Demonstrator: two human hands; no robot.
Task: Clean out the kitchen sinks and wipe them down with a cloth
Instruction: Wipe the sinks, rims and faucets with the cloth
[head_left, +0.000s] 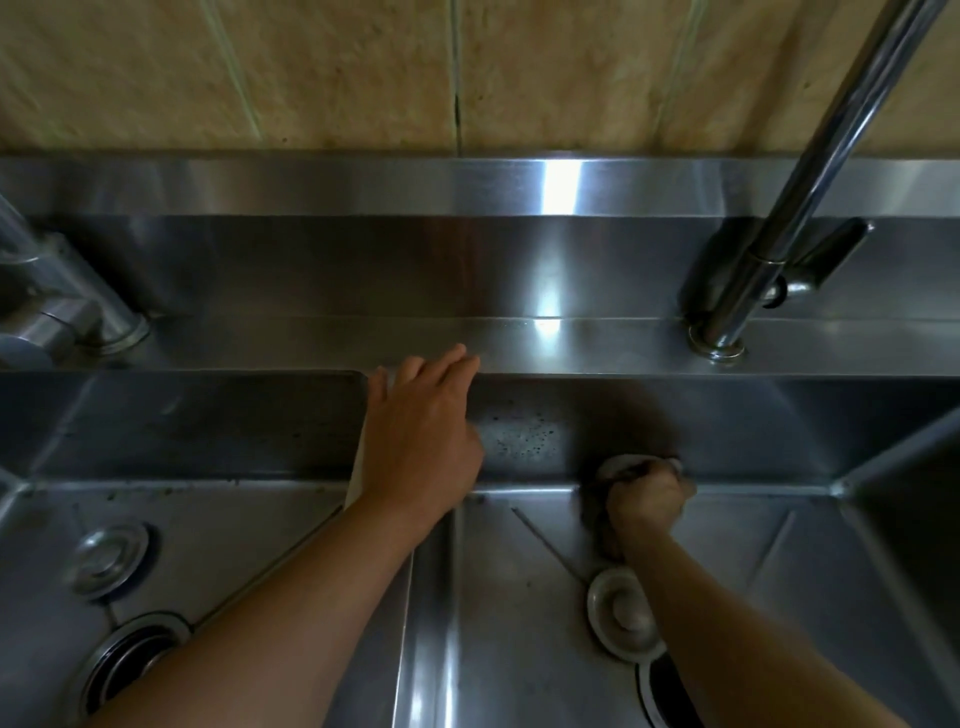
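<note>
Two stainless steel sinks lie side by side, the left sink (218, 514) and the right sink (753, 545). My left hand (421, 431) rests with straight fingers on the divider (431, 597) between them, near the back ledge. My right hand (644, 499) grips a bunched cloth (618, 464) and presses it against the bottom of the right sink's back wall. Dark specks (524, 436) dot that wall left of the cloth.
A drain plug (623, 613) lies beside the right sink's open drain (670, 691). Another plug (109, 556) lies above the left sink's drain (130, 660). A tall tap (789, 208) rises from the back ledge at right, and a second tap (57, 301) stands at far left.
</note>
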